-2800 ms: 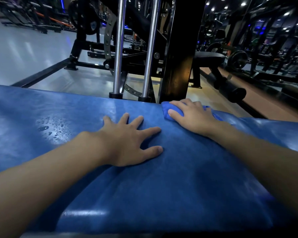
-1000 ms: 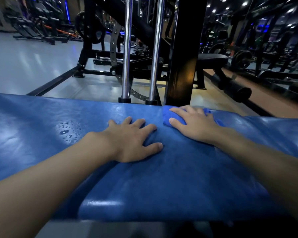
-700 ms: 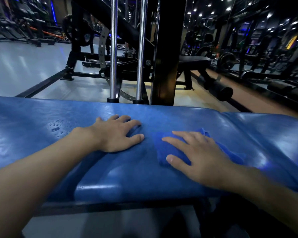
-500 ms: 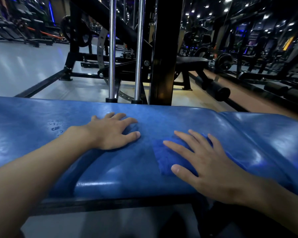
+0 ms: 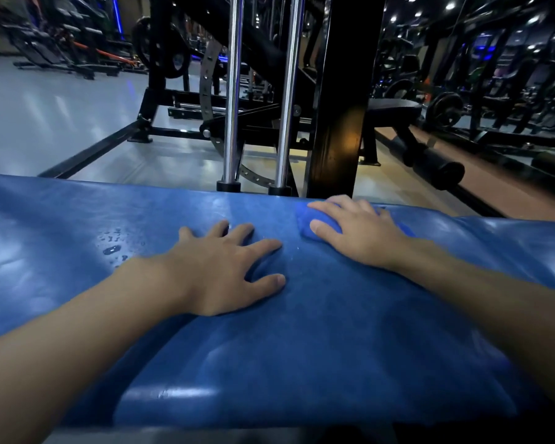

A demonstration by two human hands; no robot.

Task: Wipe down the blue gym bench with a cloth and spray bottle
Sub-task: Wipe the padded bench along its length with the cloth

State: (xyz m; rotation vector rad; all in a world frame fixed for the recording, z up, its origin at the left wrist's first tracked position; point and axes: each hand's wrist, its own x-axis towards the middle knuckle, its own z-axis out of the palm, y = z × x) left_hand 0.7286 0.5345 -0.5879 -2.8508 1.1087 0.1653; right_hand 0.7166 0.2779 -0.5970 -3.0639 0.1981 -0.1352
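We press the cloth (image 5: pixel 305 221) at the far edge of the bench (image 5: pixel 334 331), right hand (image 5: pixel 362 233) fingers extended together. Left hand (image 5: pixel 218 267) fingers spread flat mid-pad.

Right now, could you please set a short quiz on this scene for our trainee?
1. True or false: the left hand lies flat on the bench, fingers spread, with no cloth under it.
2. Where is the cloth? A) under the right hand, at the bench's far edge; B) under the left hand; C) not in view.
3. Fill in: the droplets sit to the ____ of the left hand.
Key: 1 true; 2 A; 3 left.
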